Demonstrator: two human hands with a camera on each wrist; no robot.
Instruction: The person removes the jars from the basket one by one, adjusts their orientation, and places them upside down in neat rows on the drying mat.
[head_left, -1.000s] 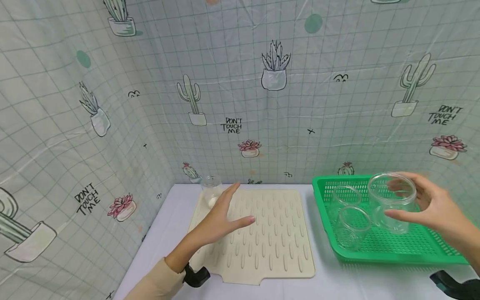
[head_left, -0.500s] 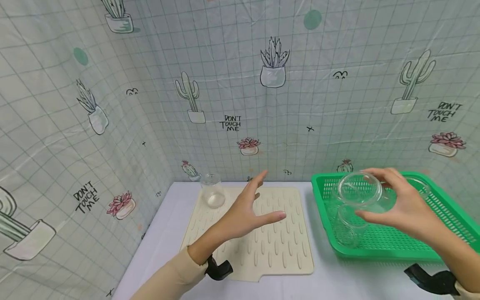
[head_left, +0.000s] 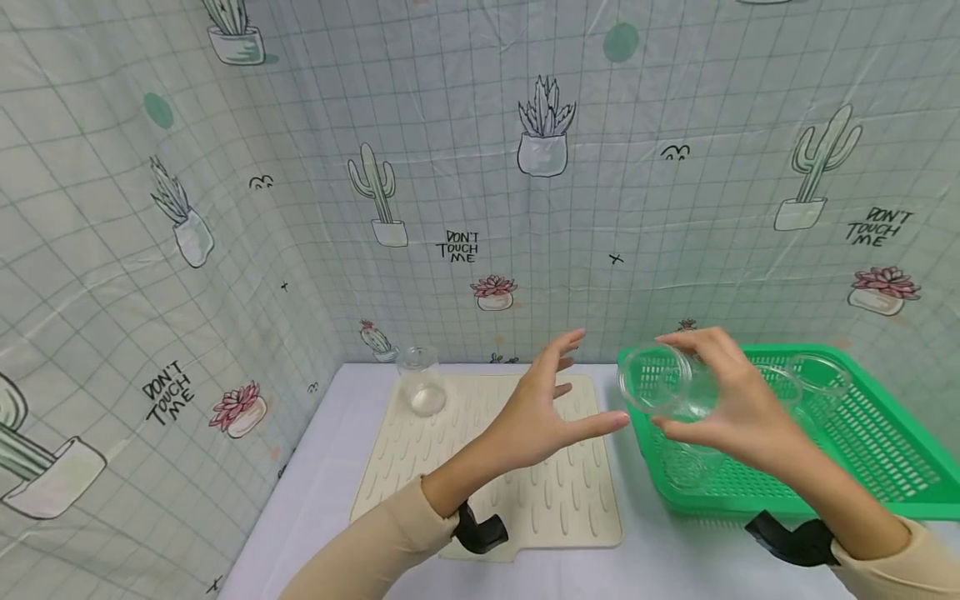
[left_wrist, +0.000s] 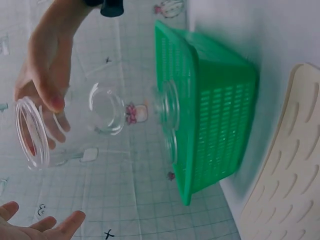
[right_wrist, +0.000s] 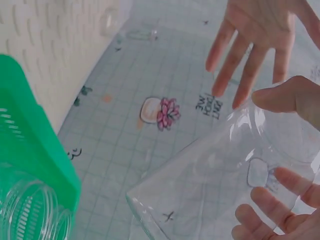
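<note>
My right hand (head_left: pixel 738 408) grips a clear, empty jar (head_left: pixel 693 390) by its sides, thumb below and fingers over the top. The jar is tilted, its round rim facing left, above the left side of the green basket. To its left, my left hand (head_left: pixel 536 412) is raised with fingers spread and thumb out, a small gap short of the rim. In the right wrist view the jar (right_wrist: pixel 210 175) shows its smooth wall between thumb and fingers, with the open left hand (right_wrist: pixel 260 42) behind it. Another clear jar (head_left: pixel 422 385) stands upright at the mat's back left corner.
The green plastic basket (head_left: pixel 750 504) on the right holds several more clear jars (head_left: pixel 821 377). A cream ridged mat (head_left: pixel 555 500) lies left of it on the white table (head_left: pixel 315 475). A cactus-print curtain (head_left: pixel 450 108) hangs behind and at the left.
My right hand has lifted the jar out of the basket, tipped it and brought it left. My left hand has moved right, away from the standing jar, toward the held one.
</note>
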